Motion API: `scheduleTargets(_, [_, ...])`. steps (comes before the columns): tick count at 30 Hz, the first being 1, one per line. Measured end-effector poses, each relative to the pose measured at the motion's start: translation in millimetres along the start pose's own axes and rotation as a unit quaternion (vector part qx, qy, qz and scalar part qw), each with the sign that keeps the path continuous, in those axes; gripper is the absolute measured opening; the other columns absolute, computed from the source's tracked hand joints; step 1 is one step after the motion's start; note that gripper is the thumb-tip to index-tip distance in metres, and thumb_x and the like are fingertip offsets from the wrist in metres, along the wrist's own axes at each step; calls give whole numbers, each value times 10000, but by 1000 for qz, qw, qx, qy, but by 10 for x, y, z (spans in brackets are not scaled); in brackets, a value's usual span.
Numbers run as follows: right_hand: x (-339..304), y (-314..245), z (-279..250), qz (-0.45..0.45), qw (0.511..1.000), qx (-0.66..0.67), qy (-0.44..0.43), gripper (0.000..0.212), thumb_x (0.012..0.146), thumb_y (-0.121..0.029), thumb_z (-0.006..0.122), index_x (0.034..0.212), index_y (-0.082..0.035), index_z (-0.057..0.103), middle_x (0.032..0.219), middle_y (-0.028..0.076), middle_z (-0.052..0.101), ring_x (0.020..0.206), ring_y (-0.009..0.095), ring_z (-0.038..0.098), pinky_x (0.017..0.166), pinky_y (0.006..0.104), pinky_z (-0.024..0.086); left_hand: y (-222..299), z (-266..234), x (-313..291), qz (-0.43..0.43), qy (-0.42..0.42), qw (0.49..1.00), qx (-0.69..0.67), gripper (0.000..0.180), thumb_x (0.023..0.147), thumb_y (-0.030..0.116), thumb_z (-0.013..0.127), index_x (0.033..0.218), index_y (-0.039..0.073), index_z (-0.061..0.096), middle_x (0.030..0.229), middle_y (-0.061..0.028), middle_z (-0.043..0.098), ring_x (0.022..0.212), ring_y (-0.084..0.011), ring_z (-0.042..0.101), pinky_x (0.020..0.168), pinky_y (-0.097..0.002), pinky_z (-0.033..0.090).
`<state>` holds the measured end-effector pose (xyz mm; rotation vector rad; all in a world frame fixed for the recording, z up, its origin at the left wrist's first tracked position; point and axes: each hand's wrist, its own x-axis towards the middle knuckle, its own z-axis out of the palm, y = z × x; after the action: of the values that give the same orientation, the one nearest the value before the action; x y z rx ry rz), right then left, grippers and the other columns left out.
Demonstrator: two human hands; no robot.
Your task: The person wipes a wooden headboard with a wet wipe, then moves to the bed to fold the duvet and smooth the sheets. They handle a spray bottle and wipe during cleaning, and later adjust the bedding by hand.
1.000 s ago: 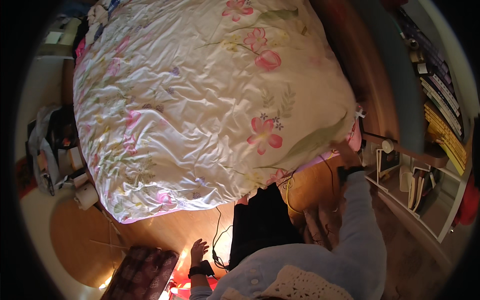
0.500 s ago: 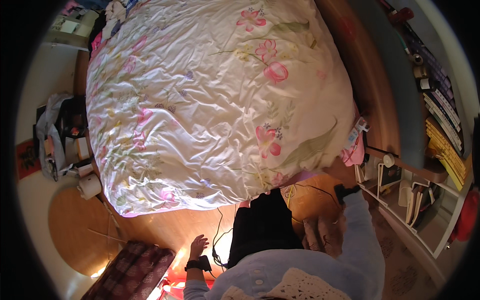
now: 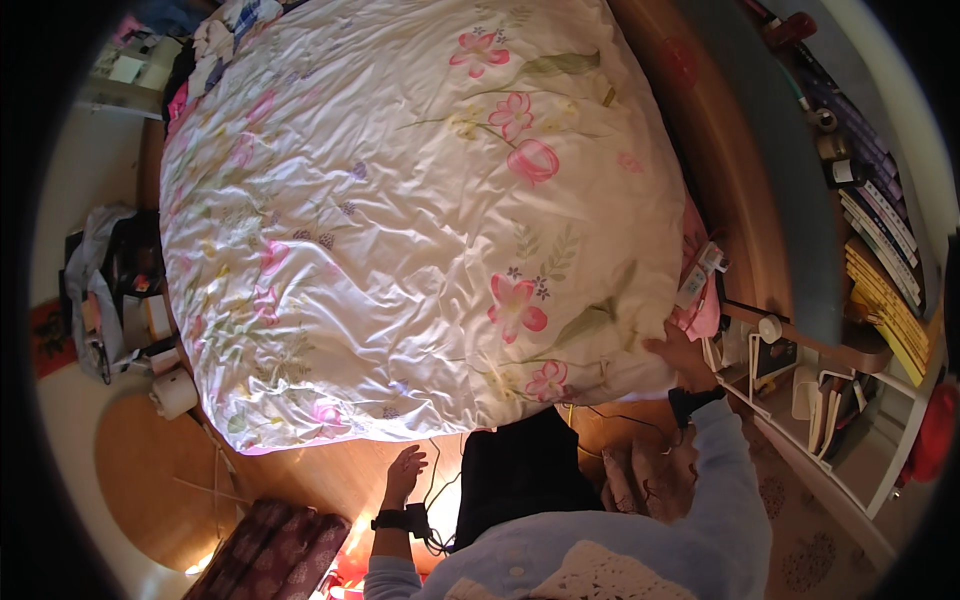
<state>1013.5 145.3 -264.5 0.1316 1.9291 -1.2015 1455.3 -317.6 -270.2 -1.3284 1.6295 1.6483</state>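
A white quilt with pink flowers and green leaves covers the bed, wrinkled over most of its surface. At its near right corner my right hand rests on the quilt's edge, fingers apart and reaching onto the fabric. No fold shows pinched in it. My left hand hangs below the quilt's near edge, away from the fabric, with its fingers loosely stretched and nothing in them. Pink cloth with a white label tag sticks out beside the quilt's right side.
At right stands a white shelf with books, near the wooden bed frame. Cables lie on the floor by my legs. A dark red patterned cushion and a round wooden board are at lower left.
My right hand, blurred before, has moved up onto the quilt's near right corner, which now lies flatter. The near edge hangs lower in view. My left hand has risen slightly.
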Motion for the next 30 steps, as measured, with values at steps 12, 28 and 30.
scheduleTargets(12, [551,-939,1332,-353,896,-54,-265,432,916,-270,579,1227,14,480,1082,180,585,1005,313,577,884,384,453,2496,2307,968,337,-71,936,77,1035,725,209,765,1469,54,63,1394,-194,392,1223,-324,484,942,-402,448])
scheduleTargets(28, [3061,-1410,-847,-110,965,103,212,492,780,-282,707,1127,50,601,957,145,665,832,271,640,758,358,501,2394,1421,350,196,-78,955,-210,716,559,5,641,1257,-22,483,1143,-91,567,1078,-200,537,956,-358,423])
scheduleTargets(30, [2799,-1698,-1013,-157,951,179,196,414,784,-256,697,1070,34,623,905,114,665,767,222,630,699,325,499,2363,1419,343,159,-110,959,-206,700,572,2,637,1255,-26,484,1133,-91,571,1064,-201,544,950,-350,428])
